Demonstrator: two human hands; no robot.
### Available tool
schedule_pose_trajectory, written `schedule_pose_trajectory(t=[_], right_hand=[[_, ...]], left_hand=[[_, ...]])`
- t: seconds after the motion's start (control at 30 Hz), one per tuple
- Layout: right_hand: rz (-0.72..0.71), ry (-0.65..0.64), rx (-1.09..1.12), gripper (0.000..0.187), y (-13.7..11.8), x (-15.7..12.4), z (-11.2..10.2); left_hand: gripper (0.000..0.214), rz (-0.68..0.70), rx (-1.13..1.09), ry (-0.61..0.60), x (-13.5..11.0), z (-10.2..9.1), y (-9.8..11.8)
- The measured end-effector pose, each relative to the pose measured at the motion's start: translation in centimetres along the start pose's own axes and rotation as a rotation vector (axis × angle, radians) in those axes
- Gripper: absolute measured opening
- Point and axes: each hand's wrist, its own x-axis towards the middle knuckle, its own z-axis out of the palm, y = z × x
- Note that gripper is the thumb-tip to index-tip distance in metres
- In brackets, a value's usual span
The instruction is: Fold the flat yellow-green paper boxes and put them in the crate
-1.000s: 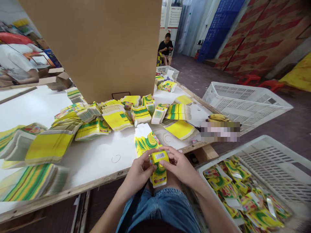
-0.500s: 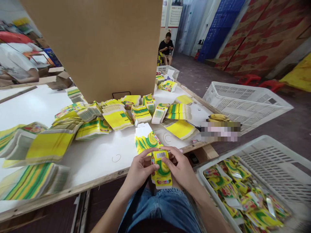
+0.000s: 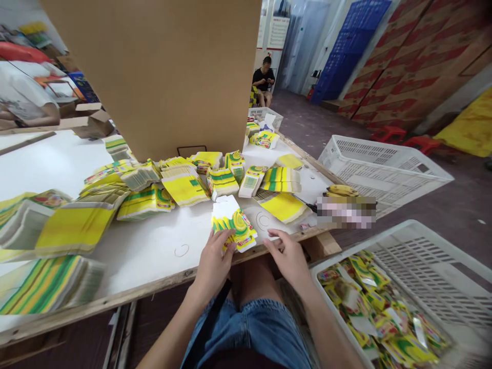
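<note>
A small pile of flat yellow-and-green printed cartons [image 3: 240, 223], with white flaps at its far end, lies at the table's front edge. My left hand [image 3: 216, 259] reaches over the pile's near left side. Its fingertips and thumb rest on the printed cartons, apart from one another. To the right of the pile, my right hand [image 3: 287, 256] hovers by the table edge with thumb and fingers apart and nothing in them. Several yellow packets lie in the white crate [image 3: 321, 279] beside my right forearm.
Bundles of printed cartons [image 3: 184, 184] spread across the white table [image 3: 146, 243]. A tall brown cardboard panel [image 3: 161, 77] stands behind them. Bananas [image 3: 342, 190] lie at the right edge, near another white crate [image 3: 384, 164]. One person [image 3: 263, 82] sits far back; another person [image 3: 28, 97] is at the left.
The yellow carton that both hands held over my lap is no longer between them. My hands have parted: the left moved onto the carton pile, the right opened beside it.
</note>
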Motion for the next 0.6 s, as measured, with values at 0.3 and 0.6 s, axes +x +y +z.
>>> schedule_pose_trajectory(t=[0.3, 0.6], right_hand=[[0.137, 0.030, 0.376, 0.032, -0.3, 2.8, 4.0], [0.378, -0.240, 1.027, 0.041, -3.4, -1.5, 3.0]], left_hand=[[0.029, -0.014, -0.020, 0.019, 0.1, -0.1, -0.6], [0.053, -0.251, -1.138, -0.206, -0.2, 0.7, 1.8]])
